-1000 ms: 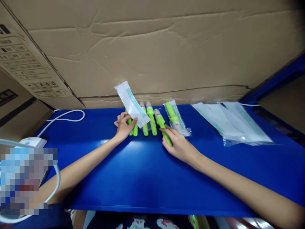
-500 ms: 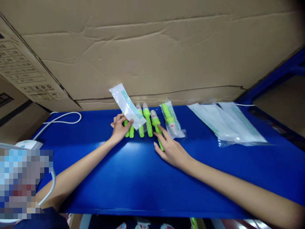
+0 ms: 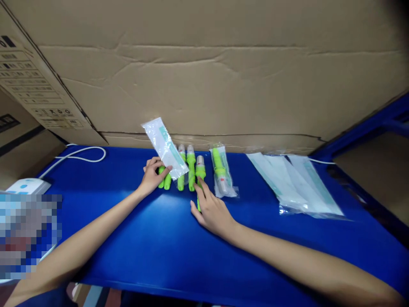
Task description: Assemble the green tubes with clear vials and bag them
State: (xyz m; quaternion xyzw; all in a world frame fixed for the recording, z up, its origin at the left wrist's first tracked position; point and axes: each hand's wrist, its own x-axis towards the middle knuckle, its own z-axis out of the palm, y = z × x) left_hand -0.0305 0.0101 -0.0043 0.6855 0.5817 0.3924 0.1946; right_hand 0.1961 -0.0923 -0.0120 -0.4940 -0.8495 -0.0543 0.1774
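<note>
Far left, I see a cardboard box (image 3: 38, 85) with printed label panels, the writing too small to read, and a white cable (image 3: 79, 157) on the blue table (image 3: 159, 247). My left hand (image 3: 150, 179) pinches an empty white pouch (image 3: 164, 147) with a teal stripe, tilted up over the row of green pens (image 3: 188, 168). My right hand (image 3: 211, 211) lies fingers spread, flat on the rightmost loose pen (image 3: 200, 170), not gripping it. Further right lie a bagged pen (image 3: 221, 172) and a stack of pouches (image 3: 297, 183). Since the earlier frame my right hand has slid nearer me; the pouch stays pinched.
</note>
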